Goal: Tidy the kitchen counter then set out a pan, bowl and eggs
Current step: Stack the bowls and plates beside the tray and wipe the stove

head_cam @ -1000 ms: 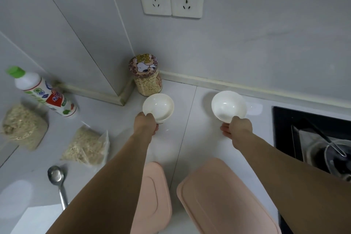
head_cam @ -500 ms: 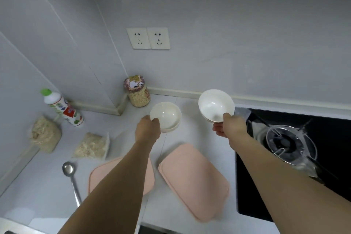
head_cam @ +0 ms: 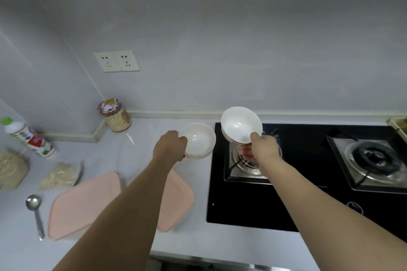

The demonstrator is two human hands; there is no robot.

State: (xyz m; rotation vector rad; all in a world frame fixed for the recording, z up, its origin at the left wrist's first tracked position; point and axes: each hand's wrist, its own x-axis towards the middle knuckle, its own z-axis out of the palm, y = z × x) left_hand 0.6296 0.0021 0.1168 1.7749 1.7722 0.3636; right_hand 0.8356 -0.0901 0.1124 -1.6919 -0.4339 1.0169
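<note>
Two white bowls are held up off the worktop (head_cam: 123, 156), one in each hand. The left hand (head_cam: 168, 146) grips the left bowl (head_cam: 199, 139) at its near-left rim, thumb over the lip and fingers curled beneath; this bowl hangs over the worktop just beside the left edge of the black hob (head_cam: 308, 182), roughly level. The right hand (head_cam: 263, 146) pinches the right bowl (head_cam: 241, 130) at its near rim, thumb on the inside edge, fingers below; this bowl is tilted so its opening faces the camera, and it sits above the hob's left burner (head_cam: 244, 167). The two bowls are near each other but apart, and neither touches any surface.

On the hob the right burner (head_cam: 374, 160) stands uncovered with its metal pan support.

On the worktop below the left forearm lie two flat pink lids (head_cam: 86, 202), one on each side of the arm, near the front edge. Left of them a metal spoon (head_cam: 35, 211) lies bowl-end toward the wall. Further back sit a clear bag of oat-like flakes (head_cam: 61, 175) and, at the far left edge, a second larger bag (head_cam: 12, 168). A white bottle with a green cap (head_cam: 26, 136) leans by the left wall. In the back corner stands a jar of flakes with a cartoon lid (head_cam: 115, 114). Two wall sockets (head_cam: 116, 61) are above it.
</note>
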